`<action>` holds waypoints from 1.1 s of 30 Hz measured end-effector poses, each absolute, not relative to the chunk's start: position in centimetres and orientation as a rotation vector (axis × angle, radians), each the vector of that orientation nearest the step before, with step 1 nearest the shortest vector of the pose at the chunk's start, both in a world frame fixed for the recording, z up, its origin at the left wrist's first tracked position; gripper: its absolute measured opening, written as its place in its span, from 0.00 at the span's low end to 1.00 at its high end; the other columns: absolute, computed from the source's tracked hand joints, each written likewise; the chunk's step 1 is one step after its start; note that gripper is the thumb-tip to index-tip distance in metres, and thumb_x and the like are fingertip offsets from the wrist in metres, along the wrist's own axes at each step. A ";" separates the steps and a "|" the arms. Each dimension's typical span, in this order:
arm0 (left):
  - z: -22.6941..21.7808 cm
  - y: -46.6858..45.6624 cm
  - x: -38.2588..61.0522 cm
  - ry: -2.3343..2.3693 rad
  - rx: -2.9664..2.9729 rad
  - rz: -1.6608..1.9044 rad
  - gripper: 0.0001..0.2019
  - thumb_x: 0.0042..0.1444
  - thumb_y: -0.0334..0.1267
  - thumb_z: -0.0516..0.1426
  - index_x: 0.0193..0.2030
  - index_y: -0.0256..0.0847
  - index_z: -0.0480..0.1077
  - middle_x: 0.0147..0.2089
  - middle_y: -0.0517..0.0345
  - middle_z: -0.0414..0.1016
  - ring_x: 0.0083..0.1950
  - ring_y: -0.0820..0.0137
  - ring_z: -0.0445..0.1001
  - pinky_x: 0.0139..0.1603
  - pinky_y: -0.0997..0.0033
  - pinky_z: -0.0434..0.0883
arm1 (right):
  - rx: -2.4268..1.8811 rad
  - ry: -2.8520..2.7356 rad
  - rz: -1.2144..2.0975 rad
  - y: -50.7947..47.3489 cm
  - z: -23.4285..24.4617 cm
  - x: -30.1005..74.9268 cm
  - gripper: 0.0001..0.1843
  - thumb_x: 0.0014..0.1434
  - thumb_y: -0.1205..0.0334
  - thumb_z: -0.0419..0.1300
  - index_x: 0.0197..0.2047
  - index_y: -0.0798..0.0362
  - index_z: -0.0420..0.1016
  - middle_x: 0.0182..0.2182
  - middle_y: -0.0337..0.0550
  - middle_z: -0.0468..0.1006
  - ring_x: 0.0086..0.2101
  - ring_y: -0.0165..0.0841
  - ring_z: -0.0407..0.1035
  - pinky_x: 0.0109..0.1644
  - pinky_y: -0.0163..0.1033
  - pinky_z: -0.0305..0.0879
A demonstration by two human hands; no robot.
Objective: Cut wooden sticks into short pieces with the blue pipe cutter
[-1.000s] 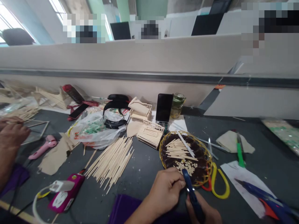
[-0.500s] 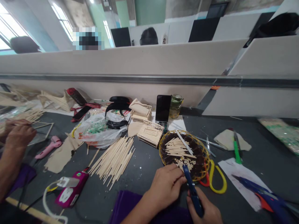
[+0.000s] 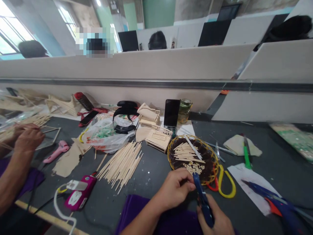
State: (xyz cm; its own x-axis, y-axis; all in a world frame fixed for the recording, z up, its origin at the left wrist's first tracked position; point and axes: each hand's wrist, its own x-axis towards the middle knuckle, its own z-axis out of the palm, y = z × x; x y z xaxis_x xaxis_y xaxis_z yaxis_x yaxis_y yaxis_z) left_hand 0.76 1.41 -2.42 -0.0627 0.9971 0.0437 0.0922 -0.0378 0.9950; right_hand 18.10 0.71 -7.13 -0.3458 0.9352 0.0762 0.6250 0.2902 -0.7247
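Observation:
My right hand (image 3: pixel 216 217) is wrapped round a dark blue plier-like hand tool (image 3: pixel 204 205), its head pointing up toward the basket. Beside that head, my left hand (image 3: pixel 174 189) is closed in a pinch; whatever is between its fingertips is too small to make out. Just beyond both hands stands a brown wicker basket (image 3: pixel 210 156) with a yellow rim. In it are short wooden sticks (image 3: pixel 183 151), a pile of tiny cut wood pieces (image 3: pixel 194 168) and a white strip (image 3: pixel 193 147). Purple cloth (image 3: pixel 137 212) lies under my forearms.
Long wooden sticks (image 3: pixel 122 163) lie left of the basket, near a small stick-built model (image 3: pixel 158 138). Yellow-handled scissors (image 3: pixel 227 182) and a blue glue gun (image 3: pixel 271 195) lie right. A magenta power strip (image 3: pixel 80 192) and a co-worker's hands (image 3: pixel 29 137) are left.
The whole view has shifted slightly. My left hand still pinches beside the blue tool's head, with the fingertips a little differently placed. The tool stays in my right hand.

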 end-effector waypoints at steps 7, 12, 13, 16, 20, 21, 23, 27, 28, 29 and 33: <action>-1.2 1.5 -0.1 1.278 1.372 1.191 0.14 0.57 0.39 0.58 0.22 0.37 0.68 0.24 0.60 0.64 0.29 0.73 0.63 0.32 0.74 0.61 | -1.229 -2.124 0.714 0.6 -5.1 17.5 0.15 0.53 0.69 0.50 0.44 0.52 0.68 0.31 0.45 0.78 0.32 0.37 0.75 0.35 0.36 0.71; -1.2 1.8 0.3 1.323 1.440 1.199 0.13 0.59 0.38 0.58 0.23 0.37 0.71 0.23 0.59 0.66 0.27 0.73 0.65 0.29 0.75 0.61 | -1.275 -2.100 0.719 0.5 -4.7 17.1 0.19 0.50 0.72 0.50 0.46 0.54 0.66 0.36 0.48 0.77 0.37 0.40 0.74 0.41 0.40 0.71; -1.2 1.8 0.3 1.327 1.451 1.208 0.14 0.59 0.37 0.58 0.23 0.37 0.72 0.23 0.59 0.66 0.26 0.73 0.65 0.29 0.75 0.61 | -1.289 -2.094 0.730 0.5 -4.7 17.1 0.20 0.49 0.72 0.51 0.47 0.54 0.65 0.37 0.49 0.77 0.38 0.40 0.74 0.42 0.41 0.71; -1.2 1.8 0.4 1.339 1.480 1.228 0.14 0.59 0.37 0.58 0.23 0.37 0.73 0.23 0.58 0.68 0.26 0.73 0.67 0.29 0.75 0.63 | -1.327 -2.065 0.782 0.4 -4.6 17.0 0.22 0.48 0.73 0.51 0.48 0.53 0.65 0.39 0.48 0.77 0.39 0.40 0.73 0.44 0.42 0.70; -1.1 1.8 0.3 1.342 1.511 1.228 0.13 0.58 0.36 0.59 0.24 0.37 0.74 0.24 0.58 0.70 0.28 0.72 0.68 0.31 0.75 0.64 | -1.352 -2.038 0.854 0.4 -4.4 17.0 0.20 0.48 0.73 0.51 0.46 0.52 0.65 0.39 0.48 0.76 0.40 0.40 0.72 0.45 0.43 0.69; -1.0 1.8 0.3 1.340 1.518 1.228 0.12 0.58 0.36 0.59 0.23 0.37 0.74 0.24 0.58 0.70 0.28 0.72 0.68 0.31 0.76 0.64 | -1.353 -2.035 0.864 0.4 -4.4 17.0 0.20 0.48 0.73 0.51 0.45 0.52 0.65 0.39 0.48 0.76 0.40 0.40 0.72 0.45 0.43 0.69; -0.9 1.8 0.2 1.340 1.525 1.224 0.13 0.58 0.36 0.59 0.23 0.37 0.74 0.24 0.58 0.71 0.28 0.73 0.68 0.31 0.76 0.64 | -1.349 -2.030 0.873 0.4 -4.3 17.0 0.20 0.48 0.73 0.51 0.45 0.52 0.65 0.39 0.48 0.75 0.40 0.40 0.72 0.45 0.43 0.69; -0.9 1.9 -0.1 1.341 1.513 1.193 0.13 0.58 0.39 0.60 0.23 0.38 0.74 0.24 0.58 0.71 0.28 0.72 0.68 0.31 0.75 0.64 | -1.352 -2.050 0.850 0.8 -4.6 17.0 0.17 0.47 0.72 0.52 0.42 0.51 0.65 0.36 0.46 0.76 0.37 0.39 0.72 0.40 0.41 0.67; -1.0 2.0 -0.2 1.338 1.501 1.183 0.13 0.57 0.39 0.60 0.23 0.38 0.74 0.24 0.57 0.71 0.28 0.72 0.68 0.31 0.75 0.64 | -1.364 -2.065 0.838 0.9 -4.7 17.0 0.16 0.47 0.72 0.53 0.41 0.51 0.65 0.35 0.45 0.76 0.35 0.39 0.72 0.38 0.40 0.66; -1.1 2.1 -0.4 1.333 1.483 1.173 0.13 0.57 0.40 0.61 0.23 0.38 0.75 0.24 0.57 0.71 0.28 0.72 0.68 0.31 0.75 0.64 | -1.379 -2.082 0.824 1.1 -4.8 17.0 0.15 0.47 0.71 0.53 0.40 0.51 0.65 0.34 0.44 0.77 0.33 0.38 0.73 0.36 0.39 0.65; -1.9 2.5 -0.8 1.323 1.363 1.131 0.12 0.56 0.41 0.62 0.25 0.37 0.75 0.25 0.57 0.71 0.29 0.71 0.69 0.32 0.75 0.65 | -1.419 -2.147 0.817 2.1 -5.4 16.9 0.12 0.47 0.70 0.55 0.37 0.50 0.65 0.31 0.41 0.78 0.30 0.36 0.73 0.33 0.36 0.62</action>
